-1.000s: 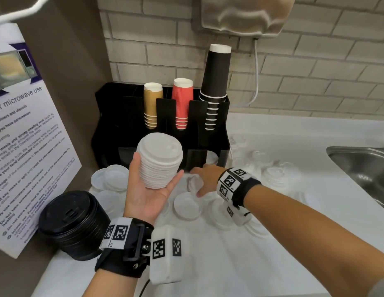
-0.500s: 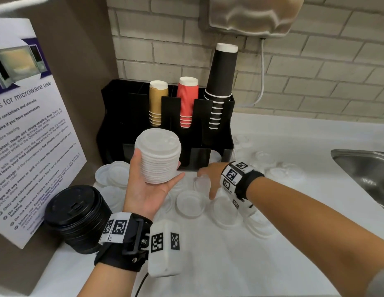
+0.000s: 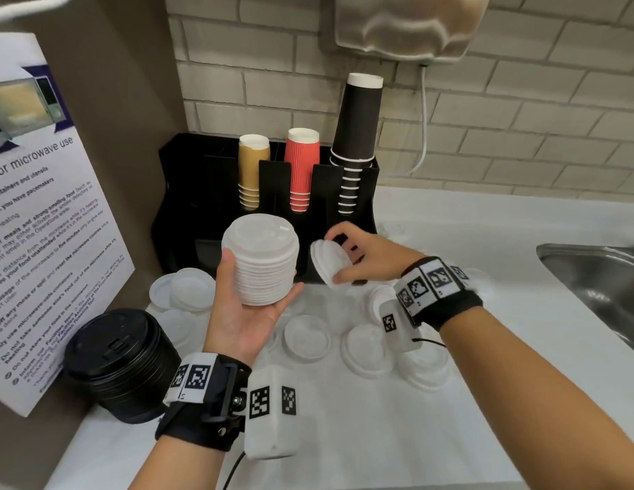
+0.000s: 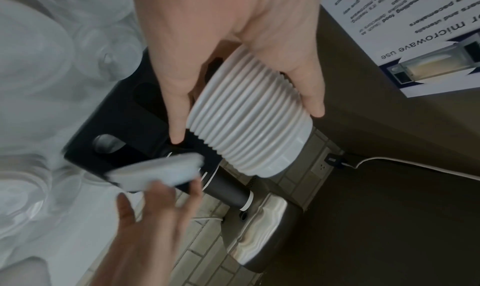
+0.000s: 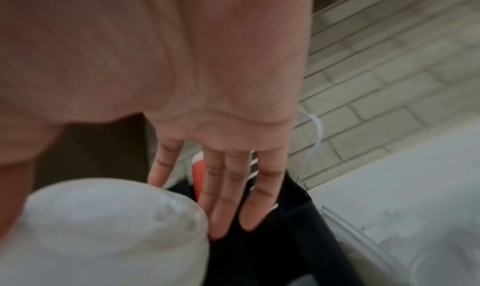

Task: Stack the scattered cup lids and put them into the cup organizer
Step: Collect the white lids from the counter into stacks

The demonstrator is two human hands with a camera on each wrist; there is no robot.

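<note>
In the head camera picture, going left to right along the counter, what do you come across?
Microwave notice → black lid stack → white lid stack in the left hand → single white lid pinched by the right hand → steel sink.

White counter (image 3: 450, 401) with scattered lids (image 3: 307, 337)

Even, soft indoor light, head view sharp at centre – brick lines bowed toward the edges, both wrist views dimmer and motion-blurred (right wrist worst), faint shadows on the white counter (image 3: 450, 436)
</note>
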